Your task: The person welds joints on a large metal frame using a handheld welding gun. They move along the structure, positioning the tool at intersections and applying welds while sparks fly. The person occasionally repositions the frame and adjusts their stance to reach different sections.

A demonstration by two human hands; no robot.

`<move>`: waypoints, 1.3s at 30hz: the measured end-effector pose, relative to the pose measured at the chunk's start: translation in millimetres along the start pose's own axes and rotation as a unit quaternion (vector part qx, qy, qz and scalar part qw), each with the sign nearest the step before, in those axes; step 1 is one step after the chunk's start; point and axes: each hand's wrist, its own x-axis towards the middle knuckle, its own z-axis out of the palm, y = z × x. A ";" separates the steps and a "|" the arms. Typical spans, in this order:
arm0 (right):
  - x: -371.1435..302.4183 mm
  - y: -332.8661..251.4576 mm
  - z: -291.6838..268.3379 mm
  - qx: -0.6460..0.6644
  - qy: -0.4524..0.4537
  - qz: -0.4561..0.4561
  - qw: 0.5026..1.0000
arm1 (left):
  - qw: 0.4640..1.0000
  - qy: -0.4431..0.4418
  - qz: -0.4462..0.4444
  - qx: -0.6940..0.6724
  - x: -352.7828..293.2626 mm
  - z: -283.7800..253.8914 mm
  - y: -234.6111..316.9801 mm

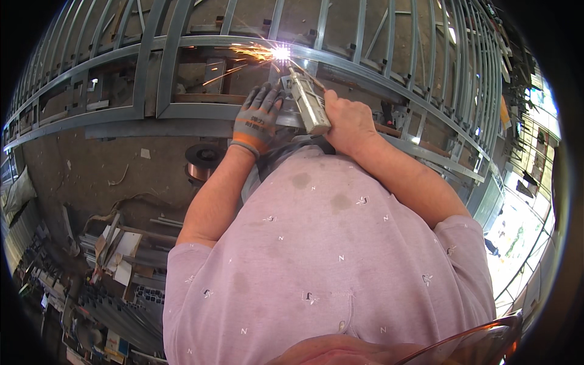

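My right hand (353,120), bare, grips a boxy silver welding gun (309,104) whose grip is mostly hidden by my fingers. A thin rod runs along the gun to its tip. At the tip, a bright white-violet glare (281,53) sits on a rail of the grey metal frame (201,41), and orange sparks fly off to the left. My left hand (258,118) wears a grey glove with an orange cuff. Its fingers are stretched out and point toward the glare, just left of the gun. The palm is down over the frame's near rail; what lies under it is hidden.
A black spool of copper-coloured wire (202,163) stands by my left forearm. Upright bars of the frame spread across the far side. Stacked metal tubes (115,313) and scrap pieces (125,249) lie at lower left. Bright daylight comes in at the right.
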 end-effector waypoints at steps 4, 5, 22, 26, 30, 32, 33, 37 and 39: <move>-6.9 13.9 -10.6 0.044 -0.003 -0.018 0.999 | 1.000 -0.016 -0.002 -0.013 1.9 -7.8 2.1; -10.2 17.8 -18.4 0.054 -0.008 -0.021 0.998 | 1.000 -0.014 0.003 -0.026 0.7 -9.0 0.5; 83.4 124.8 -16.7 0.423 -0.359 -0.084 0.828 | 0.981 0.097 -0.166 -0.022 0.1 -49.8 -91.9; 95.2 126.5 9.5 0.428 -0.369 -0.083 0.821 | 0.982 0.094 -0.164 -0.011 -0.9 -48.2 -92.5; 101.9 121.2 1.4 0.419 -0.409 -0.049 0.809 | 0.982 0.089 -0.166 -0.010 -1.7 -49.4 -91.5; 101.3 121.8 4.4 0.421 -0.388 -0.063 0.818 | 0.982 0.082 -0.171 -0.013 -0.5 -52.5 -89.3; 100.7 121.8 5.4 0.421 -0.377 -0.070 0.822 | 0.982 0.084 -0.169 -0.014 -0.7 -52.4 -89.8; 102.6 117.8 -1.5 0.452 -0.405 -0.049 0.793 | 0.982 0.088 -0.167 -0.014 -1.4 -52.0 -90.4; 103.1 118.2 -2.1 0.444 -0.401 -0.056 0.799 | 0.982 0.088 -0.166 -0.013 -0.9 -51.7 -90.8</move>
